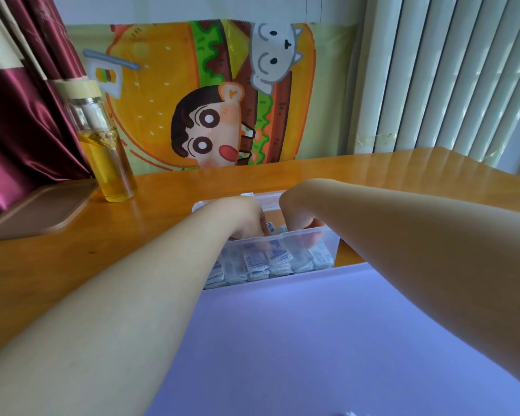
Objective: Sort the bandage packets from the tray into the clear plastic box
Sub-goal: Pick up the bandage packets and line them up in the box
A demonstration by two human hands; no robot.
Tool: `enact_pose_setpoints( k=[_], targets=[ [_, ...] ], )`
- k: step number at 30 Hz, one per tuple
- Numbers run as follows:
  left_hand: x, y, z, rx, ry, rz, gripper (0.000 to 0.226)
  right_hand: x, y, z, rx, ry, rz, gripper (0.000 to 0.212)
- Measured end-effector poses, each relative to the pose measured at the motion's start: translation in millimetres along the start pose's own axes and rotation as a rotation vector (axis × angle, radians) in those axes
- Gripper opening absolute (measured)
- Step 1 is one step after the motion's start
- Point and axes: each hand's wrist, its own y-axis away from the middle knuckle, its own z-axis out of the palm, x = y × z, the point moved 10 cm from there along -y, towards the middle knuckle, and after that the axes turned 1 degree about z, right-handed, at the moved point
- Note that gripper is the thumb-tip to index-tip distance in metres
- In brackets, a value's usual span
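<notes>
— Where are the packets (pixel 267 262) sitting?
— In the clear box (pixel 330 235), right under your fingers, filling it in rows. Your left hand (pixel 243 217) and right hand (pixel 297 211) are dipping in, fingers curled; whether they're gripping anything, I cannot tell. You're probably settling the last ones.
— Next?
— Lifting out gently, dragging nothing along. The tray (pixel 39 211) is lying left of your left hand on the wooden table (pixel 57 265), with the bottle (pixel 108 151) beyond it.
</notes>
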Motion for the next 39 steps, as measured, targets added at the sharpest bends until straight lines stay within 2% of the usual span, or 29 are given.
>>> enact_pose_setpoints(
  k=[2,4,6,9,12,15,17,20,23,25,28,31,39],
  targets=[
    [-1.9,-3.8,-0.6,0.024,0.026,0.002,0.037,-3.4,1.8,-2.9,0.042,0.095,-0.011,0.038],
    [-2.1,-4.2,-1.6,0.051,0.046,0.010,0.032,-6.0,5.0,-7.1,0.068,0.157,-0.031,0.039],
    [-4.0,-1.0,-10.8,0.131,0.146,0.011,0.024,-6.2,8.6,-11.6,0.098,0.109,-0.047,0.034],
    [-10.6,14.1,-28.6,0.301,0.332,0.009,0.013,-6.8,33.1,-31.7,0.271,-0.011,-0.168,0.015],
    [-16.6,46.7,-39.8,0.517,0.404,0.039,0.016,3.8,79.6,-38.7,0.426,0.000,-0.249,0.024],
    [-14.7,89.5,-33.4,0.643,0.426,0.083,0.010,21.2,122.3,-14.9,0.383,-0.104,-0.293,0.015],
    [-3.6,113.6,-20.1,0.620,0.392,0.131,0.007,27.5,142.1,20.2,0.193,-0.097,-0.271,0.021],
    [20.9,139.5,18.9,0.429,0.344,0.195,0.005,27.8,175.2,79.1,-0.076,-0.044,-0.256,0.045],
    [37.6,153.7,57.6,0.228,0.278,0.205,0.011,28.8,195.4,106.1,-0.067,0.026,-0.223,0.069],
    [47.1,161.3,72.3,0.159,0.191,0.213,0.019,29.6,201.7,114.6,-0.047,0.031,-0.202,0.077],
    [59.6,169.0,78.3,0.130,0.184,0.244,0.023,27.6,201.7,121.5,-0.104,-0.003,-0.199,0.076],
    [62.2,172.6,72.7,0.169,0.234,0.231,0.023,24.5,198.3,126.4,-0.187,-0.025,-0.208,0.070],
    [48.5,173.5,67.5,0.242,0.292,0.205,0.016,10.2,194.3,126.2,-0.167,0.065,-0.341,0.046]
  ],
)
